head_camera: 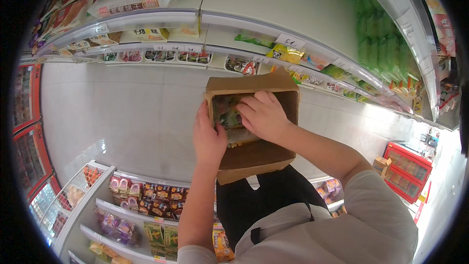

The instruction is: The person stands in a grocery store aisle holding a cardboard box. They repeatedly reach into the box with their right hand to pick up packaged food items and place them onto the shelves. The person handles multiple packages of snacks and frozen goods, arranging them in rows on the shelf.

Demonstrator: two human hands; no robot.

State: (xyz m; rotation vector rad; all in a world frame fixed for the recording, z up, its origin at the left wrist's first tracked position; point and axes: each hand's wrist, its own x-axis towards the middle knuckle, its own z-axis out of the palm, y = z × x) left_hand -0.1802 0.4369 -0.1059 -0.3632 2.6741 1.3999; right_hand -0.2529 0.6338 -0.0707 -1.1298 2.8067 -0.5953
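Note:
An open cardboard box is in front of my body, with packaged goods in clear and green plastic inside. My left hand grips the left wall of the box, thumb inside the rim and fingers along the outside. Over the opening, my right hand reaches in with bent fingers at the packets. Its fingertips are partly hidden, so I cannot tell whether they hold a packet or only touch it. Part of the box's contents is hidden beneath that hand.
Ahead stands a store shelf with price tags, biscuit bags and green packets. Behind me, another shelf carries snack packets. Red glass-door cabinets line the left; a red cabinet stands right. Tiled floor lies between.

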